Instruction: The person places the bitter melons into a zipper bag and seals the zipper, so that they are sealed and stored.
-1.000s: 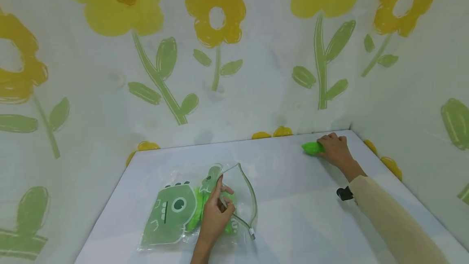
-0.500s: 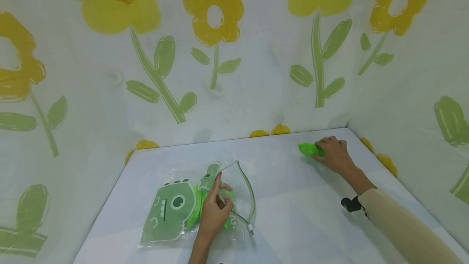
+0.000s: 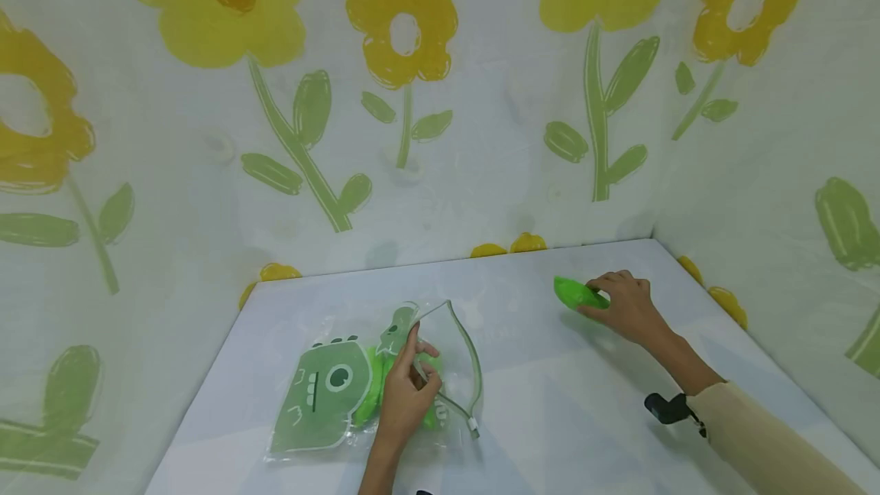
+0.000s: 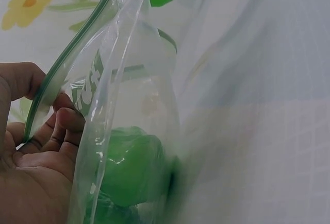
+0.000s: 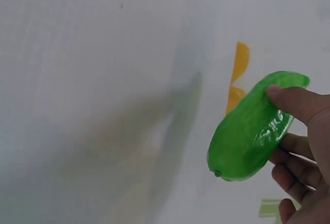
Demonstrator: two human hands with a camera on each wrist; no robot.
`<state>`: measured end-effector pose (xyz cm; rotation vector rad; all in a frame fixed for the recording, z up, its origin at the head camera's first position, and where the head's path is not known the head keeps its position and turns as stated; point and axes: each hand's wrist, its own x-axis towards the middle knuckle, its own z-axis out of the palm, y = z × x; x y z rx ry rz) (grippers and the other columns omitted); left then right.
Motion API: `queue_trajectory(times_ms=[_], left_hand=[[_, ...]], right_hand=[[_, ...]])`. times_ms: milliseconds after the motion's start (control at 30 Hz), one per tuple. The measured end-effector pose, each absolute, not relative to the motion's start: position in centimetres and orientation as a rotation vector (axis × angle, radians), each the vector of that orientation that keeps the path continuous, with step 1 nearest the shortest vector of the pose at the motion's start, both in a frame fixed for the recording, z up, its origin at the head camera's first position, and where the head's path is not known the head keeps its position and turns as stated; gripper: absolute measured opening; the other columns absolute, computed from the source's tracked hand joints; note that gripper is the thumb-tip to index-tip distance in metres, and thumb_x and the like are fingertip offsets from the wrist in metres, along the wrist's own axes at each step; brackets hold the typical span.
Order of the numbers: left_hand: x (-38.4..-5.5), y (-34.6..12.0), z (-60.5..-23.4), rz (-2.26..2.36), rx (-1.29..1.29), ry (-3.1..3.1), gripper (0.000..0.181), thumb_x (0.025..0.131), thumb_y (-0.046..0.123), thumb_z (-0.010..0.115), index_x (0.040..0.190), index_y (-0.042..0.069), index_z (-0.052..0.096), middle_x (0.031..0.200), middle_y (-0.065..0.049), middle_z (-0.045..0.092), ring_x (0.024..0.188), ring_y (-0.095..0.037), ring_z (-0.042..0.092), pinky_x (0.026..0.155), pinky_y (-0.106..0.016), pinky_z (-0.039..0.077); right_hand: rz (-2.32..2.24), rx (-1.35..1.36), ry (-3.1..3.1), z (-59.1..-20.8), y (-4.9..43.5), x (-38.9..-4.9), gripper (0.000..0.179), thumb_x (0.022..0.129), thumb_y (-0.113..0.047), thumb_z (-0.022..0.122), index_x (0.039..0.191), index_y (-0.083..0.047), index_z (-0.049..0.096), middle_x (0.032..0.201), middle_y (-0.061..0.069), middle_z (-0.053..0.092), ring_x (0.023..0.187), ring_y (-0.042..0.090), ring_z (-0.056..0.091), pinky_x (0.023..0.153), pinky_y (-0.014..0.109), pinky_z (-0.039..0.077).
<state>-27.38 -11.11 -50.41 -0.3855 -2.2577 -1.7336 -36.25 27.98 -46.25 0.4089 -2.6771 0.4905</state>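
Note:
A clear slider zip bag [image 3: 323, 399] with a green one-eyed monster print lies at the left of the table, its mouth spread into a loop on the right. My left hand [image 3: 406, 399] grips the bag by the green zip edge at its mouth. Green glossy items [image 4: 131, 165] show through the plastic in the left wrist view. Over the right half of the table, my right hand [image 3: 632, 308] holds a glossy green toy fruit [image 5: 252, 131], long and plump with a small nub at one end. The thumb lies on top and the fingers are behind it.
The white table [image 3: 543, 403] meets a flower-printed wall covering [image 3: 474, 197] at its back and right edges. A black wrist camera [image 3: 665, 408] sits at the right cuff, close over the table.
My right hand has lifted the green toy fruit off the far right of the table and drawn it slightly left and nearer. The left hand keeps its grip on the bag.

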Motion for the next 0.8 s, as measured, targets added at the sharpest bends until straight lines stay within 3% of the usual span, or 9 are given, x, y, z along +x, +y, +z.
queue_trajectory(times_ms=[800], left_hand=[[-27.3, -11.1, -50.4, -1.737, -0.416, -2.228, 0.078, 0.09, -0.006, 0.059, 0.159, 0.014, 0.029, 0.116, -0.005, 0.059, 0.059, -0.007, 0.037, 0.054, -0.022, 0.039]], right_hand=[[0.746, 0.476, -2.62, -45.8, 24.0, -32.2, 0.04, 0.081, -0.032, 0.084, 0.108, -0.005, 0.074, 0.104, 0.006, 0.07, 0.105, 0.032, 0.056, 0.084, 0.057, 0.032]])
